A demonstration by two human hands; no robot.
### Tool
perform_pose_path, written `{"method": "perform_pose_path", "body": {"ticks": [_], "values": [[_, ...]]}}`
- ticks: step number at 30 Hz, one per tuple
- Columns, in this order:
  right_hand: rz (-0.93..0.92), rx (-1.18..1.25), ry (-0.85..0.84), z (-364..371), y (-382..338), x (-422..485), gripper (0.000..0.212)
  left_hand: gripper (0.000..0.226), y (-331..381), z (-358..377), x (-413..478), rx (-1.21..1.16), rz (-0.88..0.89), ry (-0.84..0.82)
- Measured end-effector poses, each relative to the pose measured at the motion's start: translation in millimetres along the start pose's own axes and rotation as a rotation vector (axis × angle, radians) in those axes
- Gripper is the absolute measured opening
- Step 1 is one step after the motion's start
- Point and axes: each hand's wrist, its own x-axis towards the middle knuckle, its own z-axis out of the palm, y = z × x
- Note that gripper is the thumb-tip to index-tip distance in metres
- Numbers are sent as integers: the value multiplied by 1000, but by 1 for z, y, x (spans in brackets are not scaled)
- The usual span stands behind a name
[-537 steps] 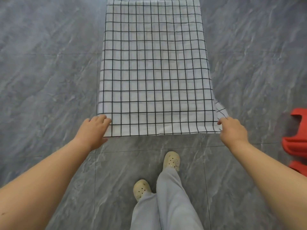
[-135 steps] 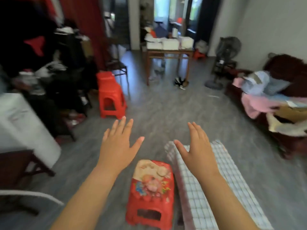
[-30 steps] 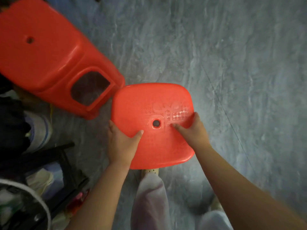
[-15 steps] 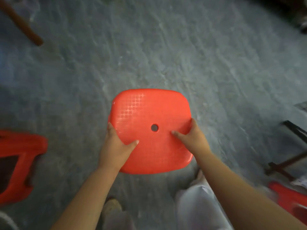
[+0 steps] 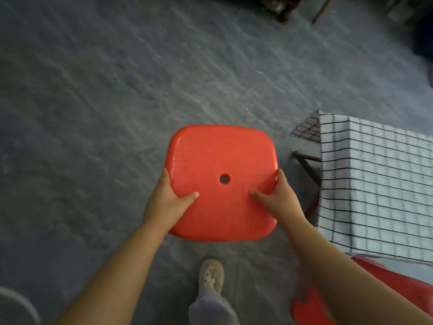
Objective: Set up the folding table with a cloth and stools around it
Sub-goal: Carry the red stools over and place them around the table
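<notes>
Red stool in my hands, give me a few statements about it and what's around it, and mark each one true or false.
1. Both hands grip the red stool: the left hand on its left edge, the right hand on its right edge. True.
2. The stool's seat has a round hole in the middle. True.
3. The checked cloth lies flat on the floor. False: it is draped over the table, and a dark table leg shows below its edge.
4. The table stands to the left of the held stool. False: it stands to the right.
5. Another red stool shows at the lower right, near the table. True.
</notes>
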Motion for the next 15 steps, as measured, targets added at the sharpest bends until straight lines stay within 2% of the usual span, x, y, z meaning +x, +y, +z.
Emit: {"method": "perform_pose_path", "body": {"ticks": [3, 6, 10, 15], "values": [[46, -15, 13, -36, 33, 46, 95, 112, 47, 51, 39, 69, 42, -73], [106, 7, -22, -50, 61, 79, 112, 115, 64, 92, 68, 134, 43, -97], [97, 38, -51, -47, 87, 108, 110, 119, 70, 125, 88, 252, 39, -102], [73, 52, -73, -43, 97, 126, 106, 126, 70, 130, 103, 477, 66, -149]]}}
